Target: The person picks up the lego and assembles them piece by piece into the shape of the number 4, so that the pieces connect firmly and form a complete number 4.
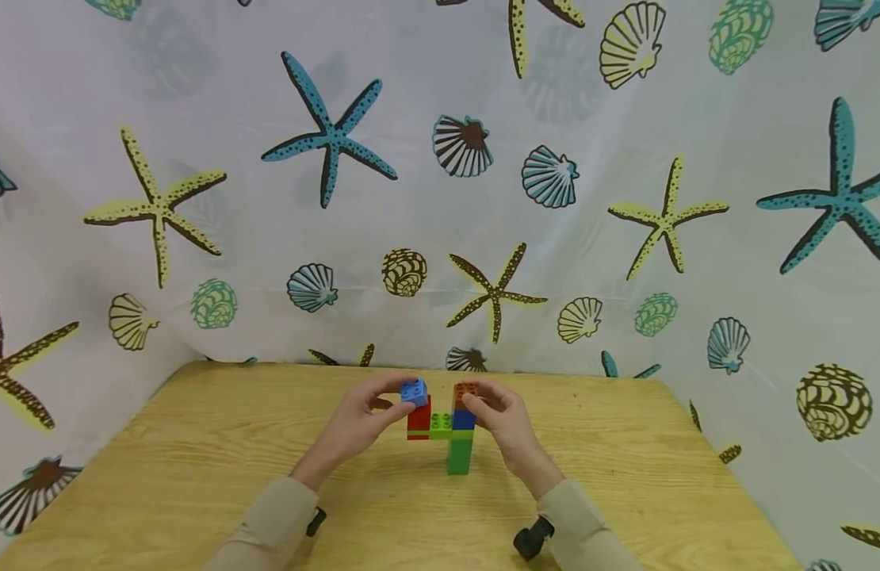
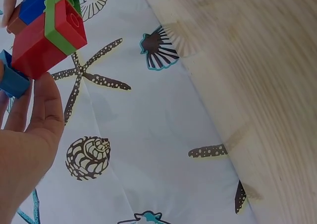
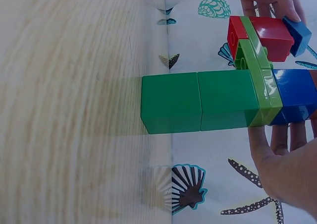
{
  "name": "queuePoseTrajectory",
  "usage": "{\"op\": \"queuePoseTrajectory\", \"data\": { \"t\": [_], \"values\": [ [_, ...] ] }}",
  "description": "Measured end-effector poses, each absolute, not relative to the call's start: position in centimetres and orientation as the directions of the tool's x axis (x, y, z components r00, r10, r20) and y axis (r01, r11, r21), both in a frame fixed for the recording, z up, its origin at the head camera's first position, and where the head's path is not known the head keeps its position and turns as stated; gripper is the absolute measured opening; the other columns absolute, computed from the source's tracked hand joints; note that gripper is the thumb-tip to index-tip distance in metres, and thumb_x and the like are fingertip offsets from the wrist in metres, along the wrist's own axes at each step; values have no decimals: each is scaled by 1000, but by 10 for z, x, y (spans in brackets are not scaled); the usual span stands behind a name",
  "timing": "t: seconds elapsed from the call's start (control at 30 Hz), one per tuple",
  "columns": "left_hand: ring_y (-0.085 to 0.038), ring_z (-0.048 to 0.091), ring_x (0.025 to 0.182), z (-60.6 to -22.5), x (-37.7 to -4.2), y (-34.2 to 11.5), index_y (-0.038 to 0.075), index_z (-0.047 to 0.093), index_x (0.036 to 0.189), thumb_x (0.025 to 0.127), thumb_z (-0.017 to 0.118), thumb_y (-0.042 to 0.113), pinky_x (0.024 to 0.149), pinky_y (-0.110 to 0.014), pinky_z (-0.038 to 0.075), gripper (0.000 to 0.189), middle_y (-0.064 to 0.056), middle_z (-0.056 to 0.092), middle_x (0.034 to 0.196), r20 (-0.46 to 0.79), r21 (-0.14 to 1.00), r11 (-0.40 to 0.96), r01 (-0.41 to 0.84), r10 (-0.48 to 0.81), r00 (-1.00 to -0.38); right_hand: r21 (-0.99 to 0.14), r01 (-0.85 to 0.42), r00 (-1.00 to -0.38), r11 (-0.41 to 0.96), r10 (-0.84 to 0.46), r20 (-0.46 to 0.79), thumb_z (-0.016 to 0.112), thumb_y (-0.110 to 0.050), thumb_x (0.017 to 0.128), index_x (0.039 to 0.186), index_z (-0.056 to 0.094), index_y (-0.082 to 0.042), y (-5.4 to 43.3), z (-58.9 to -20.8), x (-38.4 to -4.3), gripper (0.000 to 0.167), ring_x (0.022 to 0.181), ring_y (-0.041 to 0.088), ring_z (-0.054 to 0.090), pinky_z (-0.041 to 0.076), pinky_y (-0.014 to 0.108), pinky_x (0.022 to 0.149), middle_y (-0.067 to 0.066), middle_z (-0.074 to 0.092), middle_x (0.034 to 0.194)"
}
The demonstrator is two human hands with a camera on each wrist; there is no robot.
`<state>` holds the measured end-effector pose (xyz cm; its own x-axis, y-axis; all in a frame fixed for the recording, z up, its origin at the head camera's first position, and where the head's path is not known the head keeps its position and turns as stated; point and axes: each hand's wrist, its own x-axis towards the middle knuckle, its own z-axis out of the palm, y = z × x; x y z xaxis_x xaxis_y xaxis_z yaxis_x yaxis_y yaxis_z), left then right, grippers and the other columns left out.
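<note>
A small structure of toy building bricks stands on the table. Two green bricks [image 3: 198,101] form its column, crossed by a thin lime-green piece [image 1: 441,426]. Over the column sit a dark blue brick [image 1: 464,419] and a brown brick [image 1: 464,394]. On the left end of the lime piece is a red brick [image 1: 419,419], with another red brick [image 2: 70,23] beneath. My left hand [image 1: 359,424] pinches a light blue brick [image 1: 415,393], tilted at the top of the red one. My right hand [image 1: 510,424] grips the brown and dark blue bricks between thumb and fingers.
The wooden table [image 1: 233,444] extends around the structure on both sides. Behind it hangs a white cloth [image 1: 411,214] printed with starfish and shells, and the same cloth borders the table left and right. Dark straps [image 1: 533,539] show at the wrists.
</note>
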<state>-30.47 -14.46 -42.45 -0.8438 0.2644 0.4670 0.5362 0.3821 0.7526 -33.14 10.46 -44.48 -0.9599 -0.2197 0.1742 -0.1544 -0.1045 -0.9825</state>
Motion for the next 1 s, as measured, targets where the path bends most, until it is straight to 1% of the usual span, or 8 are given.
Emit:
{"op": "queuePoseTrajectory", "data": {
  "t": [0.17,0.27,0.43,0.57,0.7,0.8,0.9,1.0],
  "values": [
    [-21,60,110,-424,-303,-143,23,63,131,94,66,26,89,-37,53,37,-2,66,122,448,752,386,535,296,-844,-983,-159,-957,-96,-228,178,66,-23,95,130,60,-4,103,-444,-331,41,102,13,63,52,34,93,-1,66,113],
    [-20,62,107,-424,-305,-143,24,62,133,94,67,25,88,-37,54,39,-2,67,121,451,723,416,551,319,-833,-982,-160,-959,-99,-222,179,67,-23,94,129,61,-6,103,-443,-332,39,102,14,63,52,35,93,0,66,113],
    [-20,65,105,-429,-307,-144,25,55,140,89,73,15,85,-35,56,55,-4,66,127,457,677,442,588,374,-807,-983,-152,-961,-100,-219,171,67,-23,94,127,63,-8,104,-443,-332,37,103,13,63,52,34,93,0,67,113],
    [-21,66,105,-433,-307,-144,28,53,142,85,75,7,84,-36,57,65,-5,65,128,460,680,430,594,381,-802,-984,-150,-961,-98,-220,168,67,-24,94,128,63,-8,105,-443,-331,37,103,13,63,52,34,93,-1,67,114],
    [-20,66,103,-436,-308,-143,27,56,140,84,75,6,84,-34,57,63,-5,65,128,460,710,402,579,358,-813,-984,-146,-961,-103,-220,166,67,-23,94,128,62,-7,104,-444,-330,37,103,12,63,50,42,98,-2,66,114],
    [-20,67,100,-437,-309,-143,21,58,139,85,75,6,83,-30,57,59,-7,66,126,455,739,373,561,338,-824,-984,-142,-962,-105,-219,162,66,-22,95,128,62,-7,104,-444,-329,37,103,12,63,49,44,100,-2,66,113],
    [-21,67,98,-437,-310,-142,18,59,137,85,75,7,81,-29,57,56,-9,67,124,445,762,353,542,322,-836,-984,-143,-963,-104,-216,163,66,-22,95,128,62,-7,104,-444,-329,37,102,12,63,51,39,96,-2,66,113],
    [-20,68,94,-436,-310,-142,20,61,136,84,75,7,79,-29,57,55,-9,68,122,438,769,353,532,314,-842,-984,-144,-963,-105,-213,163,67,-22,94,127,63,-7,104,-443,-329,36,102,12,63,52,33,92,-2,66,113]
  ]
}}
